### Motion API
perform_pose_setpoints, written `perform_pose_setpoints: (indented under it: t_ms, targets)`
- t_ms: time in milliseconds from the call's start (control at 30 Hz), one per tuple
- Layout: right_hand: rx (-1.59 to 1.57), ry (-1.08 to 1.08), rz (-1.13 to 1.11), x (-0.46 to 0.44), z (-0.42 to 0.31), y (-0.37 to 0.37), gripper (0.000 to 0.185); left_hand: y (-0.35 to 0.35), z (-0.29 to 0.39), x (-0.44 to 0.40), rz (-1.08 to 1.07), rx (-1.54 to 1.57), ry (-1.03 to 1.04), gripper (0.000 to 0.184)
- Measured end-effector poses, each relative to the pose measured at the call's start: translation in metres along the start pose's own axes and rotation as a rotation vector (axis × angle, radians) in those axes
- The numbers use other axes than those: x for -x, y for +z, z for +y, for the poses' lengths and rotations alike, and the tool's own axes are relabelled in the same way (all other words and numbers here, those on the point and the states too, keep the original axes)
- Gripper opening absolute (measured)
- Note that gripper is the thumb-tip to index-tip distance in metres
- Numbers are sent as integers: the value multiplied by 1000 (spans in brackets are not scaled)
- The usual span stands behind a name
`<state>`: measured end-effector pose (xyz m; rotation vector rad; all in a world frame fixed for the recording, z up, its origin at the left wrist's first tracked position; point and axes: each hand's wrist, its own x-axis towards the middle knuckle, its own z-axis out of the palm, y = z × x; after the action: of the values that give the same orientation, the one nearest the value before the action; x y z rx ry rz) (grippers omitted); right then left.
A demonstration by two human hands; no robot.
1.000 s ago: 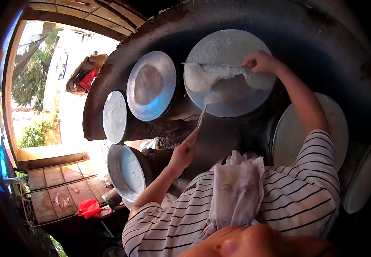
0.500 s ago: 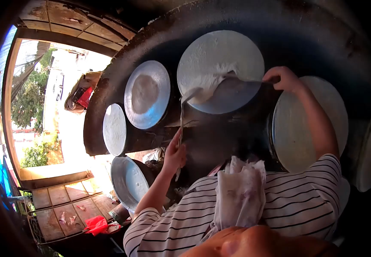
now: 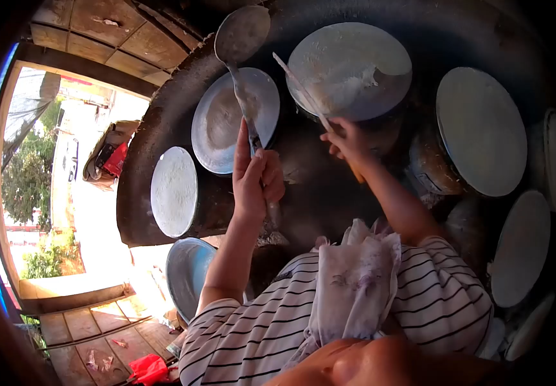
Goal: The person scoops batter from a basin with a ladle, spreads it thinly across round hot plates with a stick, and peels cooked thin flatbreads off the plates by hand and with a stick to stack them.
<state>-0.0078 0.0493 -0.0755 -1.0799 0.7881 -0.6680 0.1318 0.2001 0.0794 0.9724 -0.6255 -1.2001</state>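
My left hand (image 3: 257, 180) is closed round the handle of a long metal ladle (image 3: 242, 35), its bowl raised above a round metal plate (image 3: 210, 139). My right hand (image 3: 347, 141) grips a long thin scraper (image 3: 304, 92) with an orange handle end, its tip pointing up and left. Beyond it lies a round griddle (image 3: 349, 67) with pale batter over most of its surface and a bare patch at its lower right. Neither tool visibly touches the griddle.
Batter-covered griddles stand at the left (image 3: 174, 192), upper right (image 3: 481, 132) and lower right (image 3: 520, 249). A metal basin (image 3: 189, 270) sits left of my left forearm. A red bag (image 3: 149, 369) lies on tiles (image 3: 88, 350) at the lower left.
My left hand has raised the ladle up and away from the griddle. My right hand has moved left and nearer my body with the scraper. The view has shifted, showing more griddles at the right.
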Motion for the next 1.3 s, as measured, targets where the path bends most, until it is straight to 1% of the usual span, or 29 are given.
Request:
perform_pose_setpoints:
  t_ms: [33,67,100,133,167,200,300,333,433,467,533,567,600,633,667,700,767,800,833,900,1000,1033,1067,1100,1167,1233,1267,1300]
  targets:
    - [-69,-17,55,-31,34,36,31,-3,4,-1,-1,-6,24,57]
    - [-146,18,148,-51,52,70,30,-8,9,2,-51,65,48,58]
    - [-202,82,228,-50,56,92,30,-16,14,4,-58,50,75,59]
    - [-232,48,294,-52,56,98,30,-23,18,5,-46,40,102,60]
    - [-271,59,360,-35,70,109,30,-32,22,20,0,23,95,61]
    - [-354,15,406,-22,77,109,32,-34,33,29,60,-11,64,63]
    - [-442,-22,569,24,81,109,38,-43,47,36,-20,0,84,59]
    - [-427,-4,635,30,76,108,37,-45,47,35,-29,-1,90,60]
    - [-412,-36,718,16,69,82,36,-57,43,33,-62,8,133,62]
    - [-433,-110,771,9,62,76,29,-60,45,37,-32,16,127,63]
    - [-430,-141,762,-18,44,61,33,-61,52,42,21,-45,143,63]
    - [-437,-145,772,-16,51,62,36,-64,54,49,43,-83,132,63]
    - [-390,-161,767,-10,55,75,34,-70,53,49,60,-122,124,63]
    - [-232,-51,679,14,55,87,36,-72,51,46,50,-119,131,62]
    - [-145,42,601,40,66,91,35,-75,48,44,35,-116,135,62]
    - [-58,137,527,61,75,78,35,-77,46,41,19,-113,134,62]
    - [-138,98,575,96,78,31,37,-79,40,37,-25,-118,103,62]
    - [-121,112,579,107,68,15,39,-76,35,35,-24,-128,74,62]
    - [-111,107,592,104,53,-5,41,-72,33,31,-43,-141,54,62]
    - [40,89,610,73,49,-47,40,-56,26,24,-46,-174,24,62]
    - [71,55,600,41,4,-67,36,-25,10,9,-88,-187,25,62]
    - [-131,65,585,33,-5,-74,36,-16,4,3,-84,-188,20,61]
    - [-78,43,562,30,-5,-79,37,-7,-1,-3,-73,-193,13,61]
    - [129,56,579,44,-16,-65,39,1,-5,-11,-58,-203,1,61]
    - [278,151,316,86,1,-68,41,8,-5,-24,-112,-237,0,61]
    - [-18,190,436,109,10,-92,40,13,-17,-41,-156,-256,16,61]
    - [-31,218,454,101,4,-108,40,27,-18,-46,-152,-267,-48,61]
    - [76,197,443,89,-10,-116,39,39,-22,-50,-103,-244,-85,61]
